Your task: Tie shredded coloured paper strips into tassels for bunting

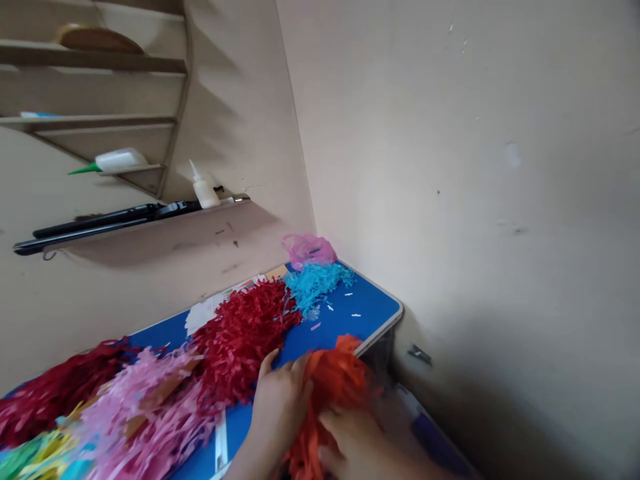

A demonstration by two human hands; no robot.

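A bundle of orange paper fringe is at the near edge of the blue table, between my two hands. My left hand presses against its left side, with the fingers curled into the strips and their tips partly hidden. Low in the view, my right hand reaches across the same strips. It is smeared by motion, so its grip does not show clearly. Just left of my left hand lies a red paper pom-pom. Pink paper fringe spreads further left.
On the blue table are light blue shredded paper, a pink plastic bag, dark red fringe and yellow-green strips. A wall shelf holds a glue bottle. Walls meet behind the table.
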